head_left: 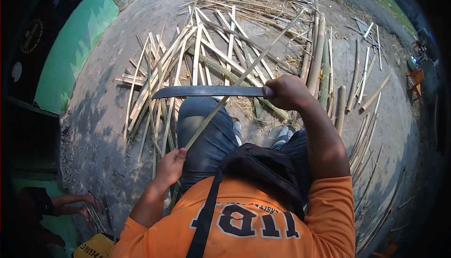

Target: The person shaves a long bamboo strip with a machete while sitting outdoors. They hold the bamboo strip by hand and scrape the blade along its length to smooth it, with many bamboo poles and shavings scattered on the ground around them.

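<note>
Setting: as we look down over our knees, the long bamboo strip serves as our landmark, running from our lap up and away over the concrete ground.
Far left of the strip: another person's hand rests low on the ground beside a green wall, well apart from our work.
Left hand: our left hand is closed around the near end of the strip, thumb on top, just beside our left knee.
Strip: it rises slanted from that hand, crosses under the blade and ends far out over the pile of split bamboo.
Handling: we judge it light, stiff along its length yet springy, with sharp split edges; the near end, where we grip it, looks the safest hold.
Blade: the long dark machete lies level across the strip, its tip pointing to the left of it.
Right hand: to the right of the strip, our right hand is clenched on the machete handle.
Right of the strip: whole bamboo poles lie side by side, and more thin slats lie scattered beyond.
</note>
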Motion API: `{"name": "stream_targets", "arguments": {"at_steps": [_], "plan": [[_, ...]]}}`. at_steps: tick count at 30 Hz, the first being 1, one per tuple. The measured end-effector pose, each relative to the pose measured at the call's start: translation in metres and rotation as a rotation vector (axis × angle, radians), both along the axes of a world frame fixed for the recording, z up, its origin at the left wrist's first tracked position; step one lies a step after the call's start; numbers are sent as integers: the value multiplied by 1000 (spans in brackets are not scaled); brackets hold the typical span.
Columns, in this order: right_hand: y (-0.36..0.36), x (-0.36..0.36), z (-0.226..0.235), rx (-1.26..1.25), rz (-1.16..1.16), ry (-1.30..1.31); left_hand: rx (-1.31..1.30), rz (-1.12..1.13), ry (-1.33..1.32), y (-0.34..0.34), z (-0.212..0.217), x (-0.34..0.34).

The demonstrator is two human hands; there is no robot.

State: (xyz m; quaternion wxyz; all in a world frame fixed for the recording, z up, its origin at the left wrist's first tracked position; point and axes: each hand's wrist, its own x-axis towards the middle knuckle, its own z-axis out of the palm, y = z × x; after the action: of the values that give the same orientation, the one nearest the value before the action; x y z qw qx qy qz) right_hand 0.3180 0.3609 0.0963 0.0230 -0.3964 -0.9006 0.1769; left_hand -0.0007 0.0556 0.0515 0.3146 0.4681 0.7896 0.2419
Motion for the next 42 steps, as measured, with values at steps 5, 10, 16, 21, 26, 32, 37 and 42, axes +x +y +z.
{"name": "stream_targets", "arguments": {"at_steps": [5,10,16,21,26,32,37,42], "plan": [[22,6,-16,-118,-182,3,-90,155,-355,-11,-23,-4],[12,0,-9,-87,-127,77,-73,176,-334,-10,-24,1],[24,16,-20,-354,-96,126,-3,120,-235,-8,-22,4],[31,20,-28,-400,-256,283,13,127,-277,-9,-26,1],[19,5,-16,-404,-35,107,15,123,-251,-11,-32,-2],[28,12,-30,-313,-173,105,20,130,-244,-7,-30,1],[-1,-8,-3,-169,-14,120,-12,189,-315,-12,-36,-2],[27,15,-19,-175,-193,69,38,134,-193,-10,-27,3]]}}
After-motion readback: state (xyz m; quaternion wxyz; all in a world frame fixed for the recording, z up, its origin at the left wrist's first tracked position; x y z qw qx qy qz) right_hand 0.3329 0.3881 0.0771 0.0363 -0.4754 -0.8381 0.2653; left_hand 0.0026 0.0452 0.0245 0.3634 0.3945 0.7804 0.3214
